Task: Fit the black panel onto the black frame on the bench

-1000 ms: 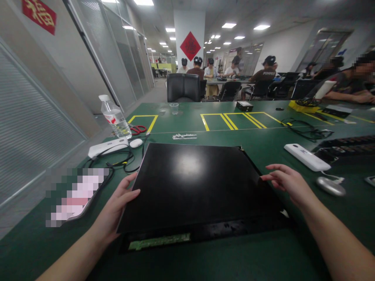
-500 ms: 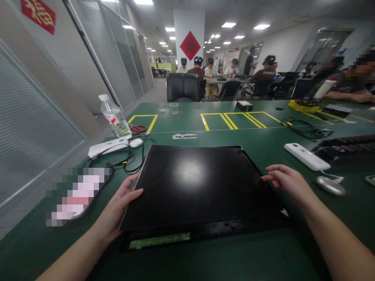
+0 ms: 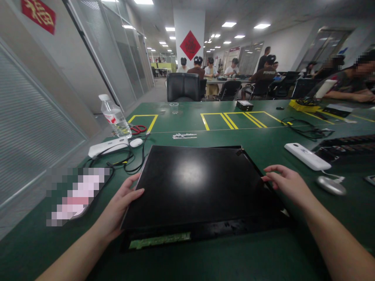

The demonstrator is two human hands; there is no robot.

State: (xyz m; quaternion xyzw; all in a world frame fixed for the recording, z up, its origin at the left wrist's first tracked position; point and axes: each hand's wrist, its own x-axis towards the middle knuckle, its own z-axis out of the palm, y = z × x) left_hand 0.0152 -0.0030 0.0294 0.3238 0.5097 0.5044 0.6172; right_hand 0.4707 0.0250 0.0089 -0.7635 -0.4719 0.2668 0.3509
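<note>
here, left to right: water bottle (image 3: 115,116), capped, fill level unclear; clear cup (image 3: 174,108); yellow tray (image 3: 303,104) holding dark cables. left hand (image 3: 120,205) clamps the left edge of the black panel (image 3: 193,183), thumb on top; panel lies flat on the green table (image 3: 205,257), centre front. right hand (image 3: 288,183) loosely spread, fingertips touching the panel's right edge. versus a second ago, left thumb sits further onto the panel.

Eleven o'clock: a red rectangular wall sign (image 3: 38,15) bears gold Chinese characters, cropped. Twelve o'clock: a red diamond pillar sign (image 3: 190,45), its character illegible.
</note>
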